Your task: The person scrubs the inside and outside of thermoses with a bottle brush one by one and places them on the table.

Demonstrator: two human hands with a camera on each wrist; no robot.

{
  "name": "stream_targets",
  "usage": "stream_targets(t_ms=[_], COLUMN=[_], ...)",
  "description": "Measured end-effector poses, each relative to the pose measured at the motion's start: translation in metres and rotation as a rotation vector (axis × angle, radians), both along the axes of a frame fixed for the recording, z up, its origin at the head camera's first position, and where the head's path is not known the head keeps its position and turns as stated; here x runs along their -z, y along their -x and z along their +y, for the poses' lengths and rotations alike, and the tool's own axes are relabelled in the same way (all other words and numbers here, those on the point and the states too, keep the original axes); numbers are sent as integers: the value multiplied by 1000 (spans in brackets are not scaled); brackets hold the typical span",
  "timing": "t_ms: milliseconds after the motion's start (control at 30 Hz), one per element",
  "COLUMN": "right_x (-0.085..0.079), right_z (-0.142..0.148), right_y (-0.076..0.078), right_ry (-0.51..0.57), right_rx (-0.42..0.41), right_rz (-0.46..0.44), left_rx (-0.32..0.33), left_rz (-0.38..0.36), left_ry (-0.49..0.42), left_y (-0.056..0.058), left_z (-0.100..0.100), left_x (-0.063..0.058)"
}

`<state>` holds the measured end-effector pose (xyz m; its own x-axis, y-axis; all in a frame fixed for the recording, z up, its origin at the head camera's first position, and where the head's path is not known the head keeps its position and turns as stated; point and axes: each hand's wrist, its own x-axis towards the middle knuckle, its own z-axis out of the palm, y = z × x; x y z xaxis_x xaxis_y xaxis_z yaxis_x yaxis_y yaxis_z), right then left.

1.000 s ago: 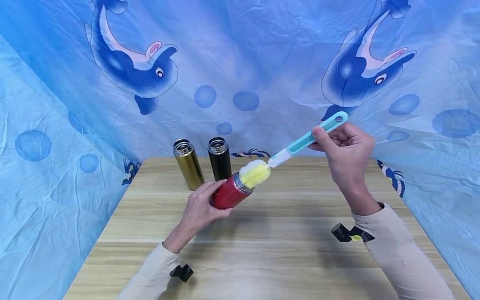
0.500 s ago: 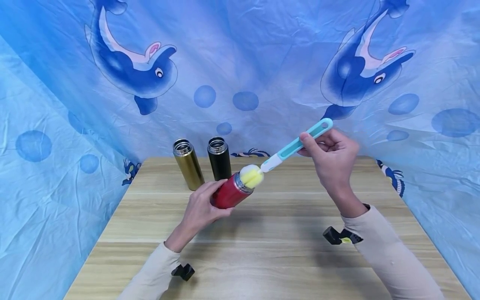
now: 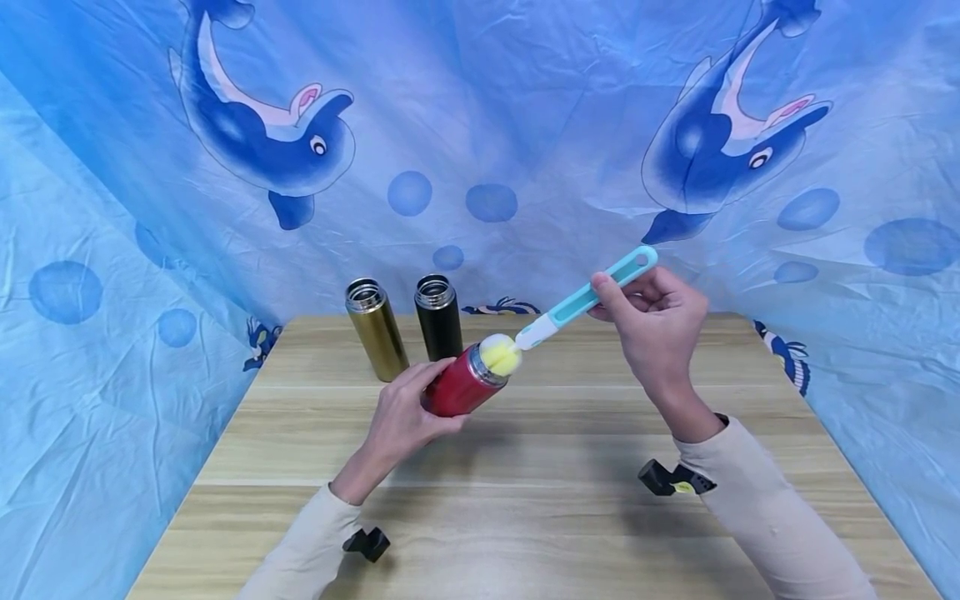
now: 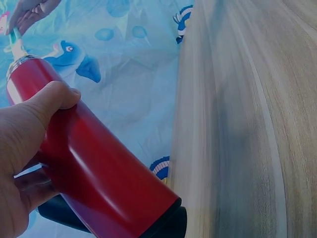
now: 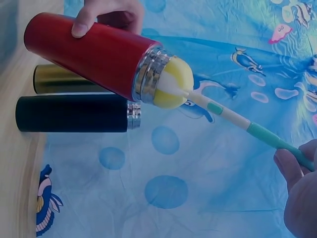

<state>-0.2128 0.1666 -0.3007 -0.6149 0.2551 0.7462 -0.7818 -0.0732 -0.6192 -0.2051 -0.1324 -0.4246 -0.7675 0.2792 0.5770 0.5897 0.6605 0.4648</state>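
My left hand (image 3: 408, 412) grips a red thermos bottle (image 3: 463, 387) around its body, holding it tilted with the steel mouth up and to the right. A bottle brush (image 3: 581, 302) with a teal and white handle is pinched between the thumb and fingers of my right hand (image 3: 660, 329). Its yellow and white sponge head (image 5: 179, 82) sits partly inside the bottle's mouth, the outer end bulging past the rim. In the left wrist view the red bottle (image 4: 94, 148) shows its dark base, with the thumb along its side.
Behind the red bottle, a gold thermos bottle (image 3: 378, 333) and a black thermos bottle (image 3: 440, 321) stand uncapped on the wooden table (image 3: 525, 500). A blue dolphin-print cloth (image 3: 540, 125) hangs behind the table and along both sides.
My right hand has moved left and down with the brush. The sponge head has gone deeper into the red bottle's mouth, while the left hand and bottle have stayed almost still.
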Motion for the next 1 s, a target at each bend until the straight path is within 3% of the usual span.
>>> stream_targets(t_ms=[767, 1000], right_x=[15, 19], right_z=[-13, -17], right_y=[3, 4], right_ry=[-77, -42], right_rx=[-6, -11], right_rz=[7, -12], left_rx=[-8, -2], left_rz=[-22, -38], left_ry=[11, 29], left_y=[0, 0], left_z=[-1, -1], left_x=[-2, -3])
